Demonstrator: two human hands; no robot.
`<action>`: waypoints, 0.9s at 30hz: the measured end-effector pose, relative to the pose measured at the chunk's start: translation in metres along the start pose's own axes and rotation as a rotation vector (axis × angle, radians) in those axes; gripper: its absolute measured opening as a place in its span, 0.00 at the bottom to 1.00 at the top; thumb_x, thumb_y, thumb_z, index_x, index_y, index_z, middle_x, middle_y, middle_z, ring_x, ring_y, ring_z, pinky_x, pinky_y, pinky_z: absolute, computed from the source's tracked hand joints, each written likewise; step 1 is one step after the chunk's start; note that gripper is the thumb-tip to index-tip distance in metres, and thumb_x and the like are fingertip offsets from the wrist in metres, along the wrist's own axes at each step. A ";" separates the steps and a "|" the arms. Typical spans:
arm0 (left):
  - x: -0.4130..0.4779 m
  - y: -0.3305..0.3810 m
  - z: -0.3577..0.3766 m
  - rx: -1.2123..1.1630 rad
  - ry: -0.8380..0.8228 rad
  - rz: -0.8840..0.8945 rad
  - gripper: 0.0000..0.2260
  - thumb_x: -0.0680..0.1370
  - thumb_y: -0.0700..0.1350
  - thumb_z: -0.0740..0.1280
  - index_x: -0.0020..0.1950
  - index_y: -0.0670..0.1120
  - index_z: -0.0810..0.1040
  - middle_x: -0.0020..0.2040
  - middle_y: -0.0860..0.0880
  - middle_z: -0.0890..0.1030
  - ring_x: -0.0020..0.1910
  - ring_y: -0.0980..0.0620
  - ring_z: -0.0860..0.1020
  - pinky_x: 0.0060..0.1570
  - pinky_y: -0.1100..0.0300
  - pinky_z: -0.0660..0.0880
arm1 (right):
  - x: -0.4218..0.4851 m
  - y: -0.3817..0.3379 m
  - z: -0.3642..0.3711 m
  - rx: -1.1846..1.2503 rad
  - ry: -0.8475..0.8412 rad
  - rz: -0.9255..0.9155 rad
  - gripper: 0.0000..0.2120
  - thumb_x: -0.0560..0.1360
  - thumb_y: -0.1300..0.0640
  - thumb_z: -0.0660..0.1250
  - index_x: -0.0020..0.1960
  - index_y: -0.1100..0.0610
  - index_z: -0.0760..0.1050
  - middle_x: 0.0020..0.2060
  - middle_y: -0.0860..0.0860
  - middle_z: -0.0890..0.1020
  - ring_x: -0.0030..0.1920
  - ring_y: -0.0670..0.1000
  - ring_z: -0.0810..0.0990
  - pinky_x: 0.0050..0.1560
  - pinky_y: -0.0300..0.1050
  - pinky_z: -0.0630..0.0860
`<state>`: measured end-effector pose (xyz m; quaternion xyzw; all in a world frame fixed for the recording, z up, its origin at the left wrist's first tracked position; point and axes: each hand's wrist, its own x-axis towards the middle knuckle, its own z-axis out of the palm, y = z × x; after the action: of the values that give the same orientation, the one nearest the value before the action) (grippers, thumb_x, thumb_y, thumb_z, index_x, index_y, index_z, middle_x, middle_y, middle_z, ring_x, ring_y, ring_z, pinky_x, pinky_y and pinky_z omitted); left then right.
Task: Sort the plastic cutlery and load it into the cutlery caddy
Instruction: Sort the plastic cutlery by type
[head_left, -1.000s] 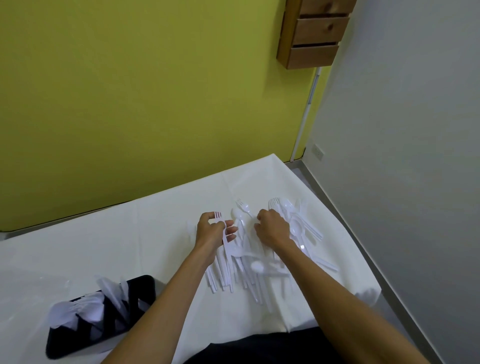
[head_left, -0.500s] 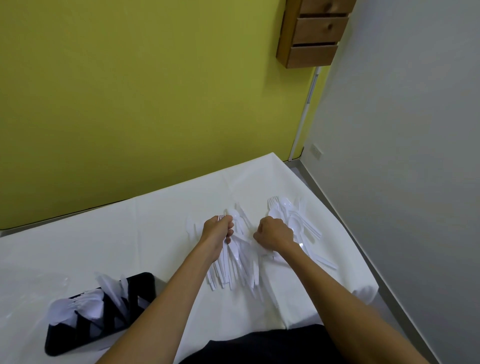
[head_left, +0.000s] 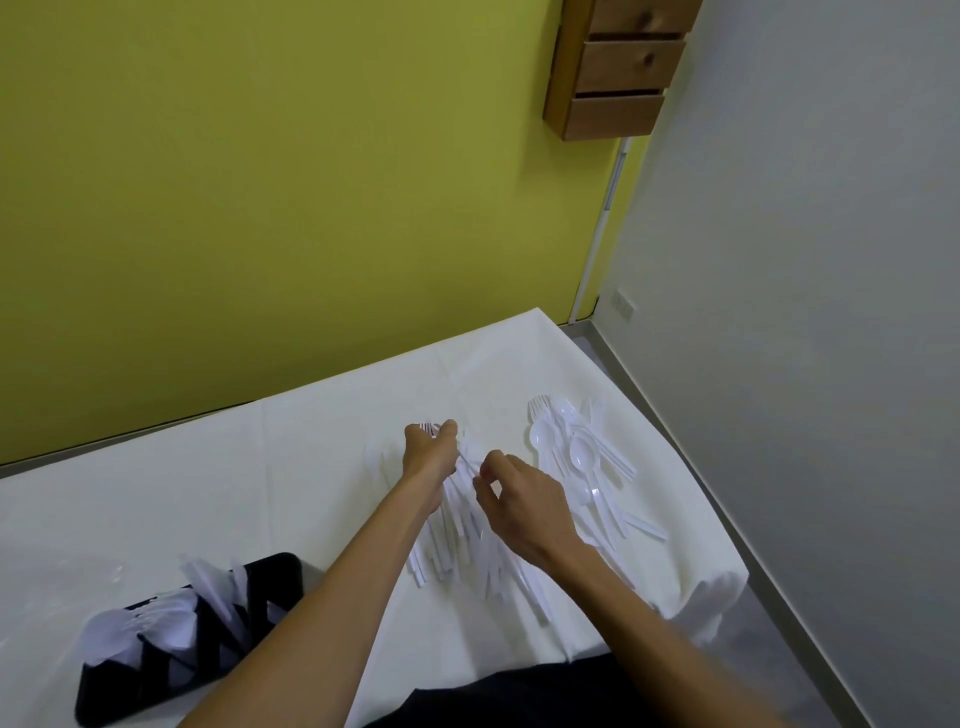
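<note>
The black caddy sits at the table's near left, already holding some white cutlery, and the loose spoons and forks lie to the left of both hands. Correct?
Not quite. In the head view the loose spoons and forks lie right of both the left hand and the right hand. The black caddy is as you say.

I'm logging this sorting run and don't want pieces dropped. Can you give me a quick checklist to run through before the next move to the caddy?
1. Left hand grips a bundle of white plastic cutlery: ok.
2. Bundle is all one type: cannot tell; only fork tines show at the top.
3. Right hand pinches a single thin piece: ok.
4. Black cutlery caddy stands within reach at near left: ok.
5. Free caddy compartment: cannot tell.
6. Loose pile of white spoons and forks lies clear of the table edge: ok.
</note>
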<state>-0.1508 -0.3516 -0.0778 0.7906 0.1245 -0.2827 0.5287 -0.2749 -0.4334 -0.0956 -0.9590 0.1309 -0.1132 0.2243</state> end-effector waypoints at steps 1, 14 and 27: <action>0.000 0.000 0.000 -0.002 0.000 -0.008 0.15 0.82 0.46 0.62 0.65 0.40 0.71 0.50 0.43 0.79 0.38 0.50 0.74 0.33 0.60 0.71 | 0.000 0.003 -0.004 0.082 -0.022 0.010 0.08 0.80 0.47 0.60 0.49 0.51 0.73 0.42 0.45 0.81 0.34 0.48 0.78 0.35 0.46 0.77; -0.002 -0.002 -0.013 -0.311 -0.062 -0.123 0.11 0.82 0.36 0.55 0.57 0.40 0.75 0.45 0.43 0.79 0.34 0.49 0.77 0.34 0.58 0.76 | 0.028 0.044 0.003 0.162 -0.198 0.382 0.15 0.80 0.61 0.61 0.65 0.58 0.75 0.61 0.56 0.77 0.59 0.55 0.78 0.57 0.44 0.73; -0.011 -0.003 -0.008 -0.283 -0.152 -0.090 0.12 0.81 0.34 0.56 0.57 0.40 0.77 0.46 0.43 0.80 0.35 0.49 0.77 0.34 0.58 0.73 | 0.048 0.053 -0.015 -0.192 -0.264 0.577 0.09 0.75 0.61 0.62 0.37 0.56 0.67 0.34 0.50 0.73 0.39 0.54 0.77 0.38 0.44 0.67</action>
<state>-0.1586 -0.3418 -0.0714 0.6782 0.1582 -0.3448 0.6295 -0.2441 -0.5000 -0.0990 -0.9055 0.3771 0.0931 0.1707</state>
